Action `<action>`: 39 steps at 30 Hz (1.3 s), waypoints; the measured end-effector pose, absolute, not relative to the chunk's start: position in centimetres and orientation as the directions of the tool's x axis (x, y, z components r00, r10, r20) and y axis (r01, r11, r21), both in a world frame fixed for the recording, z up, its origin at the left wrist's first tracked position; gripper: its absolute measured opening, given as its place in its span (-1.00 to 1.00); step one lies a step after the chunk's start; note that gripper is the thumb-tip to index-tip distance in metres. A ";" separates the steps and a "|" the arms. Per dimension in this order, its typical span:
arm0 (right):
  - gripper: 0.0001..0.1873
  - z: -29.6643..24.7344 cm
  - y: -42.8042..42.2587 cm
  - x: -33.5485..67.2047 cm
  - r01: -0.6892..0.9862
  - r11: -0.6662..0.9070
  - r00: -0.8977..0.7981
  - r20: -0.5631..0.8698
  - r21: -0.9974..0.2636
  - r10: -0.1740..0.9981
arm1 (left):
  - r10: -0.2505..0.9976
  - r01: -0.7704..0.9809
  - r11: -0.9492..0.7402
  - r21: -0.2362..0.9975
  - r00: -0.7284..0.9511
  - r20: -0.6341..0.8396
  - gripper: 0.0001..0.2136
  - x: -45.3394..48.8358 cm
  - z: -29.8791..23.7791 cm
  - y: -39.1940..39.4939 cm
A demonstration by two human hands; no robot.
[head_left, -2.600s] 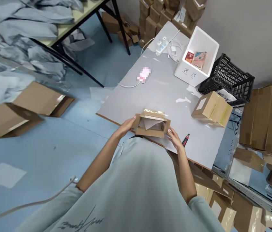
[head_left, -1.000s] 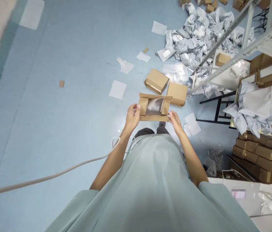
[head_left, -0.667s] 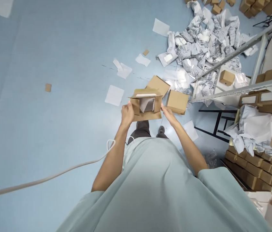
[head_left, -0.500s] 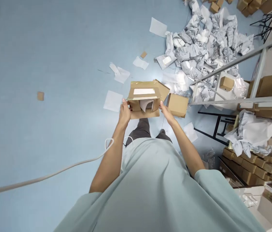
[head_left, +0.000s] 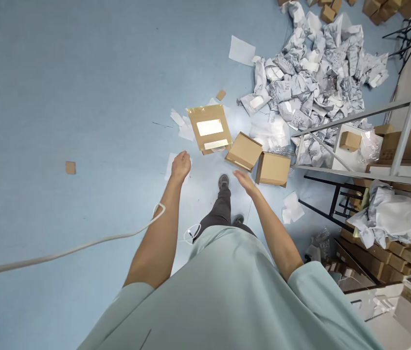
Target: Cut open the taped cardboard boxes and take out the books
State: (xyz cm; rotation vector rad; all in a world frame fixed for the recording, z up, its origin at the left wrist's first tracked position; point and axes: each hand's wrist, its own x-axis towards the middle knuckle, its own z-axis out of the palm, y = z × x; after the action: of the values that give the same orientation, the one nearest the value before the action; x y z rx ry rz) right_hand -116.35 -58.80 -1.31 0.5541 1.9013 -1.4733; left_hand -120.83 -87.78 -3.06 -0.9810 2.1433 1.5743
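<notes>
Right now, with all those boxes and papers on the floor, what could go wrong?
A shoe might slip on the loose papers on the floor. The white cord by the left arm could snag. The labelled box, held by neither the left hand nor the right hand, might bump the plain box next to it; I can't tell whether it's on the floor.

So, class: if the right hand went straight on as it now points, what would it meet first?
Probably the carton with white labels, up and to the left in the picture from the right hand. Depth is unclear, though, so the hand might pass above or below it.
</notes>
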 end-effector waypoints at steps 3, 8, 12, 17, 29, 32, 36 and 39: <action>-0.58 -0.3 -57.0 -111.3 0.779 0.249 -0.596 -0.803 -0.575 0.007 | -0.324 -0.690 0.217 0.691 -0.719 -0.615 -0.60 -119.3 -2.9 -86.2; -0.64 2.4 -51.6 -104.0 0.806 0.099 -0.592 -0.793 -0.584 0.142 | -0.165 -0.630 0.334 0.701 -0.772 -0.614 -0.80 -115.6 -1.0 -79.6; -0.56 5.4 -46.6 -96.6 0.726 -0.069 -0.638 -0.708 -0.684 0.301 | 0.097 -0.459 0.382 0.802 -0.844 -0.528 -0.87 -111.2 2.0 -70.4; -0.46 10.4 -41.2 -80.1 0.438 -0.276 -0.680 -0.516 -0.855 0.521 | 0.495 -0.202 0.338 0.919 -0.793 -0.356 -0.87 -99.3 7.3 -55.4; -0.39 21.4 -39.0 -33.8 -0.131 -0.238 0.191 -0.260 -0.962 0.946 | 0.987 -0.010 0.117 0.993 0.110 -0.115 -0.80 -54.7 18.9 -30.6; -0.37 21.9 -39.9 -27.6 -0.204 -0.213 0.371 -0.277 -0.956 0.886 | 0.957 0.012 0.097 0.995 0.274 -0.096 -0.82 -46.6 20.4 -27.6; -0.37 22.0 -37.8 -20.7 -0.259 -0.158 0.487 -0.271 -0.953 0.830 | 0.901 0.000 0.094 0.996 0.424 -0.085 -0.82 -37.7 21.5 -23.3; -0.39 22.2 -34.2 -15.5 -0.251 -0.103 0.543 -0.228 -0.962 0.808 | 0.871 -0.010 0.086 0.996 0.486 -0.070 -0.83 -31.8 21.8 -19.2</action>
State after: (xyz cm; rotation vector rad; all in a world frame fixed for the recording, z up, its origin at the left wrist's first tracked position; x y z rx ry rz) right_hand -15.47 -34.17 22.21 3.5506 1.3184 -2.4381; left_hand -31.77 -19.20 21.75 1.3263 0.8465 0.7905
